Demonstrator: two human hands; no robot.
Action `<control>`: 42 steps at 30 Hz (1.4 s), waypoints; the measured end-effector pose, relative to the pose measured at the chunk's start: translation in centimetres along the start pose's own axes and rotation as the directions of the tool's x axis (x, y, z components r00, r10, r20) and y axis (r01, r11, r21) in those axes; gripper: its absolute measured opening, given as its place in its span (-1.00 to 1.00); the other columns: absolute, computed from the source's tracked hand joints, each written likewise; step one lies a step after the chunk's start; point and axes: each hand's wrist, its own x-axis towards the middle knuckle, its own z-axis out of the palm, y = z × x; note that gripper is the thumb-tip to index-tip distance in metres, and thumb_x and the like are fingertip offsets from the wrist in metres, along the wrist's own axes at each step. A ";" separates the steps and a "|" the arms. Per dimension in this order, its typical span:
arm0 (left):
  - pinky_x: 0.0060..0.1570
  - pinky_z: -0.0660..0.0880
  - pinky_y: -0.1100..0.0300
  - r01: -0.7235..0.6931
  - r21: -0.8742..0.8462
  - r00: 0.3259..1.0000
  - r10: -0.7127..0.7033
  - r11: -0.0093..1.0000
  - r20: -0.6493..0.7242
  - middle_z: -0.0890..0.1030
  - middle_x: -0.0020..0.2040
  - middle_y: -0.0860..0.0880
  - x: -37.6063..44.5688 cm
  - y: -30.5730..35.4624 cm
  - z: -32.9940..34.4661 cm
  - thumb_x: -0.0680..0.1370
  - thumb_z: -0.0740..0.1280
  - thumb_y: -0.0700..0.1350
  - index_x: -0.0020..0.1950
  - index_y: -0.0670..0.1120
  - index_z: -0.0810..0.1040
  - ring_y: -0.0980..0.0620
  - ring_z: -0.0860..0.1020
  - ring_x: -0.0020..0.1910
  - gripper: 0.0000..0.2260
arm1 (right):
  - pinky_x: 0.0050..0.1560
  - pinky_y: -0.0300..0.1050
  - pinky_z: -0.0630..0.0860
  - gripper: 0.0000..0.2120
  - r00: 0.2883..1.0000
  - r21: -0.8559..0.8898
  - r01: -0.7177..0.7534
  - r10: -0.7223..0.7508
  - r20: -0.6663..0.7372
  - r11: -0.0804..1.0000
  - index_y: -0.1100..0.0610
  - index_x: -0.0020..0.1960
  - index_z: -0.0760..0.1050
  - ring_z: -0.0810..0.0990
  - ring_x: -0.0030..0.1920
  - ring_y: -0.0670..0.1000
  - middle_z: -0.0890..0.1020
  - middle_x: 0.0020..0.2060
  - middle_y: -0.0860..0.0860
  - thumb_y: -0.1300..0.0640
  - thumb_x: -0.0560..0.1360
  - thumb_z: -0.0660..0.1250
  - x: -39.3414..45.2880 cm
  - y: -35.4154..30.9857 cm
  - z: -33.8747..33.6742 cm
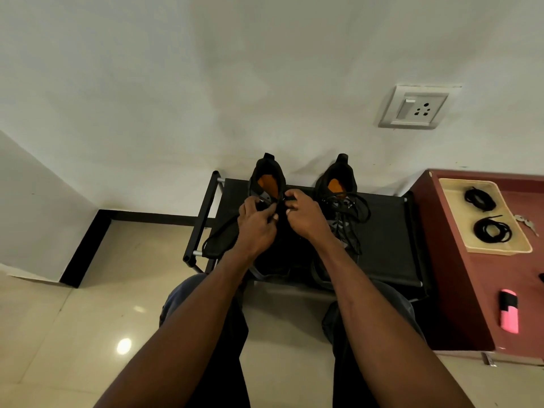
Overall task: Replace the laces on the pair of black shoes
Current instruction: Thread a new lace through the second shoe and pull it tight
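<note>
Both hands are at the top eyelets of the left black shoe (266,184), which stands on the black fabric shelf of a low shoe rack (388,228) against the wall, heel toward the wall and orange insole showing. The left hand (255,223) has its fingers curled in around the lace near the tongue, and the right hand (303,214) pinches the lace at the top of the eyelet row, so both are closed on the old lace (219,231), whose loose length loops out to the left over the rack's edge. Judging by that slack, the step in hand looks like unthreading the old lace from this first shoe, though the hands hide the eyelets and I cannot tell how many rows are already free. The right black shoe (338,198) stands just beside it, still laced, its lace ends lying loose around it. Two coiled black replacement laces (485,213) wait in a pale tray (459,228) on the reddish tabletop (471,290) to the right, well apart from the shoes, with keys (527,223) beside the tray and a pink and black object (509,310) nearer the person. The next move probably calls for working the lace out of each crossing in turn down toward the toe, steadying the shoe with one hand so it does not tip on the soft shelf, then pulling the lace clear before reaching for a coil
</note>
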 end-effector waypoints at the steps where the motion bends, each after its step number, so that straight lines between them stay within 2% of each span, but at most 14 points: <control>1: 0.47 0.14 -0.09 -0.029 0.017 0.999 0.029 0.999 0.028 0.19 0.42 -0.16 -0.1 -0.5 -0.2 0.66 0.21 -0.07 0.53 0.05 0.36 -0.20 0.16 0.42 -0.59 | -0.03 -0.34 0.45 -0.60 0.999 -0.001 0.016 -0.016 -0.039 1.000 0.15 0.43 0.41 0.56 0.25 0.05 0.57 0.30 0.12 0.30 0.60 0.24 -0.1 -0.1 0.2; 5: 0.50 0.15 -0.15 -0.061 -0.036 0.997 0.062 0.997 0.037 0.07 0.55 -0.16 0.0 -1.8 -1.2 0.61 0.32 -0.06 0.62 0.16 0.07 -0.20 0.09 0.50 -0.35 | -0.03 -0.15 0.45 -0.81 0.984 -0.104 0.094 -0.108 -0.140 0.990 0.17 0.15 0.54 0.55 -0.04 0.03 0.53 0.06 0.09 0.09 0.59 0.35 -0.1 -0.4 1.5; 9: 0.52 0.15 -0.20 0.003 -0.074 0.994 0.006 0.997 0.113 0.00 0.63 -0.10 0.7 -2.5 -1.4 0.58 0.38 0.00 0.62 0.16 0.06 -0.18 0.01 0.59 -0.29 | -0.29 -0.22 0.40 -0.84 0.997 -0.080 0.068 -0.070 -0.018 0.994 0.15 -0.07 0.47 0.56 -0.31 -0.14 0.56 -0.20 0.03 0.12 0.65 0.26 -0.3 -0.7 1.9; 14: 0.43 0.30 -0.25 0.027 -0.053 0.995 -0.021 0.998 0.100 -0.01 0.64 -0.01 1.2 -2.7 -1.2 0.54 0.43 0.06 0.60 0.22 0.09 -0.14 0.11 0.58 -0.27 | -0.36 -0.17 0.34 -0.80 0.998 -0.117 -0.004 -0.003 -0.063 0.993 0.12 -0.14 0.52 0.51 -0.36 -0.17 0.55 -0.34 -0.06 0.15 0.63 0.23 -0.3 -1.6 1.5; 16: 0.41 0.33 -0.25 0.036 -0.052 0.995 -0.031 0.998 0.092 0.01 0.64 0.00 1.2 -2.6 -1.2 0.52 0.44 0.09 0.59 0.23 0.12 -0.14 0.14 0.57 -0.27 | -0.34 -0.14 0.37 -0.78 0.994 -0.029 -0.056 0.053 -0.093 0.998 0.16 -0.21 0.53 0.52 -0.38 -0.10 0.57 -0.39 0.01 0.18 0.60 0.27 -0.3 -1.8 1.2; 18: 0.40 0.34 -0.25 0.041 -0.061 0.995 -0.035 0.997 0.090 0.01 0.64 0.02 1.1 -2.5 -1.3 0.51 0.44 0.10 0.58 0.24 0.13 -0.14 0.16 0.57 -0.27 | -0.39 -0.18 0.40 -0.82 0.988 0.215 -0.092 0.116 -0.101 0.972 0.27 -0.21 0.53 0.50 -0.44 -0.06 0.57 -0.36 0.15 0.26 0.56 0.29 -0.5 -2.1 0.6; 21: 0.41 0.33 -0.26 0.055 -0.061 0.993 -0.048 0.997 0.105 -0.01 0.64 0.04 1.2 -2.6 -1.3 0.51 0.45 0.12 0.58 0.24 0.12 -0.14 0.13 0.57 -0.26 | -0.49 -0.25 0.34 -0.83 0.991 0.605 -0.021 0.095 -0.091 0.796 0.25 -0.15 0.53 0.45 -0.48 -0.08 0.58 -0.34 0.10 0.28 0.61 0.26 -1.4 -3.7 -1.4; 24: 0.43 0.30 -0.26 0.067 -0.074 0.993 -0.059 0.995 0.104 -0.02 0.64 0.05 1.1 -2.4 -1.4 0.51 0.45 0.10 0.58 0.24 0.12 -0.13 0.10 0.58 -0.27 | -0.31 -0.20 0.49 -0.82 0.981 0.789 0.187 -0.074 -0.178 0.585 0.22 -0.09 0.55 0.61 -0.29 0.00 0.67 -0.22 0.13 0.26 0.64 0.22 -2.4 -6.8 -4.8; 29: 0.44 0.30 -0.24 0.057 -0.091 0.994 -0.048 0.994 0.102 0.00 0.63 0.03 1.0 -2.5 -1.5 0.51 0.45 0.08 0.58 0.25 0.13 -0.14 0.11 0.57 -0.27 | -0.09 -0.16 0.60 -0.87 0.883 0.884 0.426 -0.301 -0.360 0.192 0.24 -0.03 0.53 0.71 -0.05 0.10 0.71 -0.10 0.15 0.28 0.63 0.22 -4.4 -13.8 -10.8; 32: 0.44 0.29 -0.24 0.064 -0.085 0.993 -0.055 0.994 0.107 -0.01 0.64 0.03 1.1 -2.6 -1.4 0.51 0.45 0.08 0.58 0.26 0.12 -0.15 0.11 0.58 -0.27 | -0.04 -0.11 0.61 -0.88 0.813 0.845 0.524 -0.360 -0.458 0.110 0.27 0.02 0.51 0.71 -0.01 0.13 0.71 -0.07 0.16 0.29 0.64 0.20 -5.4 -16.4 -12.8; 35: 0.44 0.29 -0.23 0.064 -0.085 0.993 -0.055 0.994 0.107 -0.01 0.64 0.02 1.0 -2.5 -1.4 0.52 0.45 0.07 0.58 0.26 0.11 -0.15 0.11 0.58 -0.27 | 0.02 -0.06 0.62 -0.89 0.778 0.748 0.625 -0.251 -0.576 0.223 0.25 0.00 0.52 0.70 0.05 0.17 0.70 -0.03 0.16 0.29 0.64 0.23 -5.3 -15.9 -11.4; 37: 0.45 0.29 -0.23 0.055 -0.093 0.994 -0.046 0.994 0.101 -0.01 0.64 0.03 0.9 -2.5 -1.3 0.52 0.44 0.07 0.58 0.26 0.11 -0.15 0.10 0.58 -0.27 | 0.06 -0.02 0.62 -0.90 0.780 0.679 0.599 -0.117 -0.615 0.425 0.22 -0.02 0.53 0.69 0.05 0.13 0.70 0.00 0.14 0.26 0.64 0.26 -4.2 -13.0 -8.4; 40: 0.45 0.29 -0.22 0.052 -0.108 0.995 -0.043 0.993 0.090 0.00 0.64 0.03 1.0 -2.6 -1.2 0.53 0.44 0.07 0.58 0.26 0.12 -0.15 0.10 0.58 -0.28 | 0.06 0.00 0.55 -0.88 0.883 0.445 0.250 -0.014 -0.470 0.860 0.17 0.06 0.52 0.63 0.05 0.00 0.65 -0.01 0.01 0.12 0.64 0.27 -2.5 -6.4 -3.0; 42: 0.46 0.28 -0.21 0.050 -0.104 0.996 -0.041 0.993 0.082 0.00 0.64 0.02 1.1 -2.7 -1.1 0.53 0.44 0.06 0.58 0.24 0.13 -0.15 0.10 0.58 -0.28 | 0.05 -0.10 0.46 -0.82 0.972 0.223 0.040 0.014 -0.234 0.974 0.12 0.23 0.48 0.55 0.18 0.01 0.58 0.14 -0.01 0.19 0.64 0.24 -1.7 -2.6 -0.5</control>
